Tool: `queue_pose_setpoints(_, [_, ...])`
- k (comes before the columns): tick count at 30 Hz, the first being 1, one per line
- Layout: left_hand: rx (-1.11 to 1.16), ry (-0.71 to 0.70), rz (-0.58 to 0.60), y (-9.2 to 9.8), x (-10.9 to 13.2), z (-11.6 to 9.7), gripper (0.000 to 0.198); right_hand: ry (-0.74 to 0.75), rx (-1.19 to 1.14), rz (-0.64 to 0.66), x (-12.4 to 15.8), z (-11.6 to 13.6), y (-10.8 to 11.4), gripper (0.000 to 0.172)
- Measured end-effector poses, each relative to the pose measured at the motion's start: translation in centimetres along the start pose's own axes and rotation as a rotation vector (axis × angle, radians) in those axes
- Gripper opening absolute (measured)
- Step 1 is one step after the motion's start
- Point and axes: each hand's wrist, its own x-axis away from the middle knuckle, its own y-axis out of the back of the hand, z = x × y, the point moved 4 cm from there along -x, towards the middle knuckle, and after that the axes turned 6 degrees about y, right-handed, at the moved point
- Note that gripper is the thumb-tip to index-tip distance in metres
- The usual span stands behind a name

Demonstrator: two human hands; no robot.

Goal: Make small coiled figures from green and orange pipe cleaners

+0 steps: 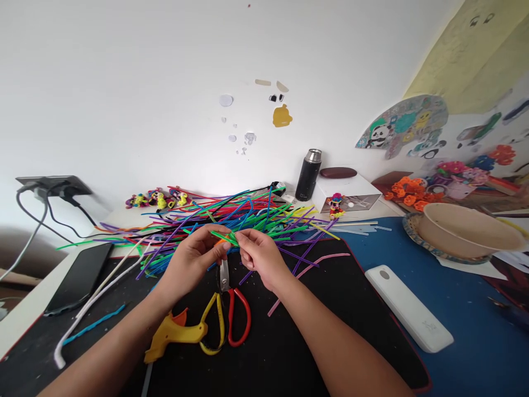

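Above the black mat, my left hand [202,256] and my right hand [260,253] meet with fingers pinched together. Between their fingertips runs a short green pipe cleaner [217,236], with a bit of orange showing beside it at my left fingertips. How the green and orange parts join is hidden by the fingers. Just below the hands lie scissors [225,284] with one yellow and one red handle. A yellow glue gun [176,335] rests beside them, partly behind my left forearm. Behind my hands spreads a pile of many-coloured pipe cleaners [248,218].
A phone [78,278] and a bent white stem [93,300] lie left. A black thermos [308,175], white box [363,193] and small figure [335,205] stand at the back. Right are a white power bank [409,309] and a beige bowl [450,234]. Cables hang from a power strip [53,186].
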Motion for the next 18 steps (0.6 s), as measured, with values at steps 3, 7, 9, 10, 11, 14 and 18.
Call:
queue_pose_setpoints(3, [-0.003,-0.007,0.013,-0.2,0.0,-0.2,0.037,0.000,-0.002,0.001,0.0,0.1,0.0,0.049])
queue_pose_setpoints(7, [0.004,-0.040,0.029,-0.4,0.0,-0.7,0.032,0.002,0.001,0.004,0.1,0.2,-0.2,0.050])
queue_pose_setpoints(9, [0.024,-0.040,0.020,-0.4,0.0,-0.6,0.032,0.004,-0.007,0.005,0.1,0.3,-0.2,0.050])
queue_pose_setpoints(10, [0.031,-0.036,0.015,-0.4,0.0,-0.4,0.032,0.004,-0.012,0.008,0.1,0.3,-0.3,0.051])
queue_pose_setpoints(11, [0.038,-0.032,0.011,-0.3,0.0,-0.3,0.033,0.003,-0.017,0.012,0.1,0.2,-0.3,0.051])
queue_pose_setpoints(14, [0.046,-0.030,0.004,-0.2,0.0,0.1,0.032,0.003,-0.032,0.019,0.0,0.0,-0.3,0.051])
queue_pose_setpoints(18, [0.044,-0.031,-0.002,0.0,0.0,0.5,0.029,0.007,-0.045,0.023,0.1,-0.2,-0.4,0.053])
